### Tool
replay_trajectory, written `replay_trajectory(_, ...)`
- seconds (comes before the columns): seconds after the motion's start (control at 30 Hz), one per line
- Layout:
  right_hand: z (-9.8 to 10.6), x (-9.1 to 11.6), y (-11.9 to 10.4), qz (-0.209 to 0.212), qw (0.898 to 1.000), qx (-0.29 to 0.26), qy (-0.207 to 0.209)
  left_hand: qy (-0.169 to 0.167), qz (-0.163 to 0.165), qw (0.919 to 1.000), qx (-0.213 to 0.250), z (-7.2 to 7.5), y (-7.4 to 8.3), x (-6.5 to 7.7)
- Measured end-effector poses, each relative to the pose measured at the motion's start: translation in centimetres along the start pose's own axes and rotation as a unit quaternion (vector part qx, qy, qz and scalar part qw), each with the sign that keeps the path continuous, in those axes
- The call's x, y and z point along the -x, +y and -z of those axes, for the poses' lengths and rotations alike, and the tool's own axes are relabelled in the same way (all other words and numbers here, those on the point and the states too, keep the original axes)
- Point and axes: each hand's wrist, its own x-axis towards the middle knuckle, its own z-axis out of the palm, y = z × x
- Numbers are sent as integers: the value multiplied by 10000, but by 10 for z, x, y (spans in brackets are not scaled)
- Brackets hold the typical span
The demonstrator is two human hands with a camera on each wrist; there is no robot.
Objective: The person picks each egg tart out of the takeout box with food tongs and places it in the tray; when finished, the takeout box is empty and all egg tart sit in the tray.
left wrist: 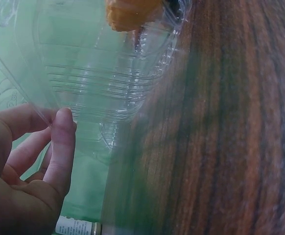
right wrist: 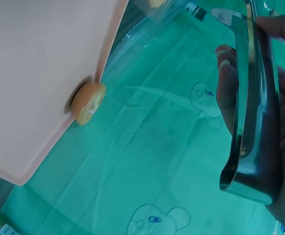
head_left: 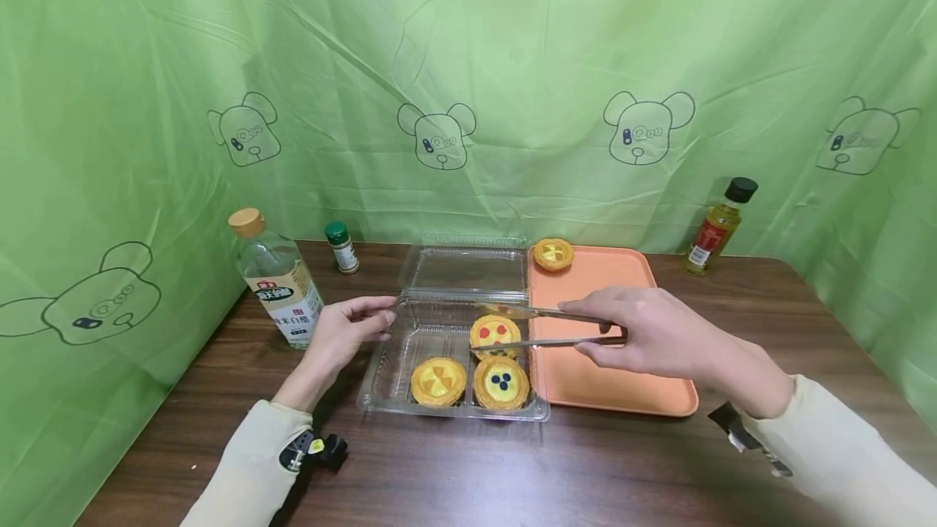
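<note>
My left hand [head_left: 350,330] pinches the rim of the clear plastic container [head_left: 378,381] at its left side; in the left wrist view, thumb and finger meet on the edge. With my right hand [head_left: 647,330] I hold metal tongs [right wrist: 255,122], whose arms reach over the container's right side. Between the tong tips sits an egg tart with red dots [head_left: 489,328]; whether they touch it I cannot tell. In front of it lies a tart with dark blue dots [head_left: 501,381]. A tart with a yellow wedge pattern [head_left: 437,381] lies in the left compartment.
An orange tray [head_left: 607,393] stands right of the container, with another tart [head_left: 553,254] on its back left corner. The open lid [head_left: 468,267] lies behind. Left are a vinegar bottle [head_left: 281,291] and a spice jar [head_left: 342,249]; an oil bottle [head_left: 713,234] stands back right.
</note>
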Motion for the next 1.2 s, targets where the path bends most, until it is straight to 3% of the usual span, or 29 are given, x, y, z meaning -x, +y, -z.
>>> replay_trajectory(0.27,-8,-6,-16,239,9984,-167,-479,17,14,10000,-48,-1,0,-1)
replay_trajectory(0.43,-13,-11,-21,114,9977,-103,-654,38,12,10000,-59,0,0,0)
replay_trajectory(0.83,-31,-24,-27,285,9972,185,-664,22,31,10000,-6,1,-1,1)
replay_trajectory(1.2,-32,-32,-33,534,9942,475,-805,25,35,10000,-39,0,1,0)
